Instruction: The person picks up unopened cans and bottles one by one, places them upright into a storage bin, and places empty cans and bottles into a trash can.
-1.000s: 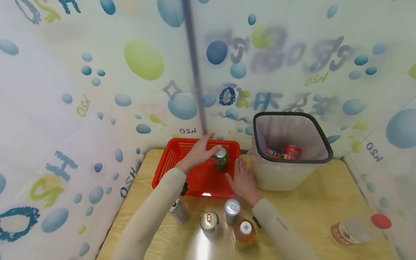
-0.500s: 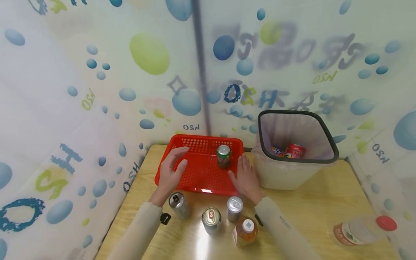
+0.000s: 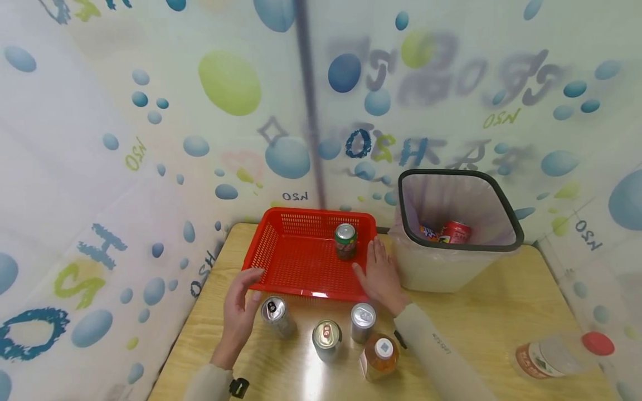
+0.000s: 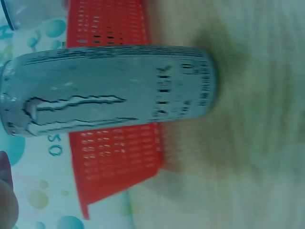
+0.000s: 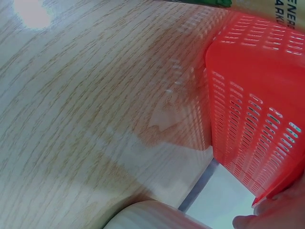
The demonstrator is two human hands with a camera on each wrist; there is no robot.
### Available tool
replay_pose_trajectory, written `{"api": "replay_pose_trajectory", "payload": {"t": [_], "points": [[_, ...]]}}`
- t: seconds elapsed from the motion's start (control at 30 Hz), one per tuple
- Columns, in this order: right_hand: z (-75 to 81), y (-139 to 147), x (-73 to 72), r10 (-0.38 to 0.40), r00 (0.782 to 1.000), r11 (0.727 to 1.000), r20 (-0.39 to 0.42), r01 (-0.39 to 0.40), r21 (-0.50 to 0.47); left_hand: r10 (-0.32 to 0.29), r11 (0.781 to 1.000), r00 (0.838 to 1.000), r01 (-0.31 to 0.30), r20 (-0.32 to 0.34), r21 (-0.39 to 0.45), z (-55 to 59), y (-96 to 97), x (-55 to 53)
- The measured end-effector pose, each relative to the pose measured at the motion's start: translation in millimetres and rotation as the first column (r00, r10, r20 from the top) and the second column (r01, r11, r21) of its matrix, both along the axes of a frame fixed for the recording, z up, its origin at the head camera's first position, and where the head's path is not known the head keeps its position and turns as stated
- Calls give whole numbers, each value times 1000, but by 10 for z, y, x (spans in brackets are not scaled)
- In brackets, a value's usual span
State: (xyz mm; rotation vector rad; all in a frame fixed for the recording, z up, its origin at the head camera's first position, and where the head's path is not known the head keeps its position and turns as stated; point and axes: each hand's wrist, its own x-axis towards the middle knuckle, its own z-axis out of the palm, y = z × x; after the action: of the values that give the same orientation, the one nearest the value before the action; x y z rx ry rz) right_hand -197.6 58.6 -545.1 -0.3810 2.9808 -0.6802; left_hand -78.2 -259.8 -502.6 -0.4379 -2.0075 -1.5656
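A red basket (image 3: 296, 259) sits by the far edge of the table (image 3: 481, 328), a green-banded can (image 3: 345, 244) upright inside near its right edge. The left hand (image 3: 241, 312), empty, thumb and fingers apart, is just beside a tall silver can (image 3: 278, 318) before the basket's near edge. The right hand (image 3: 380, 279), fingers straight, rests on the basket's right edge.

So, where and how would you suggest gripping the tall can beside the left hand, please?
Probably round the middle of the tall can, from its left, with the left hand: the can stands upright with straight sides, and that hand is on that side.
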Motion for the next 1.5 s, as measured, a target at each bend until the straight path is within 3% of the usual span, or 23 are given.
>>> {"api": "replay_pose_trajectory", "payload": {"t": [0.27,0.53,0.83,1.03,1.23,1.33,1.5], "points": [[13,4,1,-6,1000,1000,4,6,2,-13,993,998,20,-57,115,-325,65,197],[29,-3,9,-9,1000,1000,28,9,8,89,980,992,-102,87,168,-618,243,365],[16,-11,1,-15,1000,1000,-1,15,15,209,957,947,-248,243,147,-800,377,389],[10,-7,-2,-20,1000,1000,9,20,9,249,946,917,-300,311,126,-809,454,385],[13,5,2,-14,1000,1000,20,14,6,335,922,862,-383,381,55,-755,549,350],[10,4,-1,-16,1000,1000,24,16,12,356,914,848,-403,393,39,-667,606,340],[11,2,-2,-15,1000,1000,9,15,6,394,899,841,-437,372,36,-430,694,356]]}}
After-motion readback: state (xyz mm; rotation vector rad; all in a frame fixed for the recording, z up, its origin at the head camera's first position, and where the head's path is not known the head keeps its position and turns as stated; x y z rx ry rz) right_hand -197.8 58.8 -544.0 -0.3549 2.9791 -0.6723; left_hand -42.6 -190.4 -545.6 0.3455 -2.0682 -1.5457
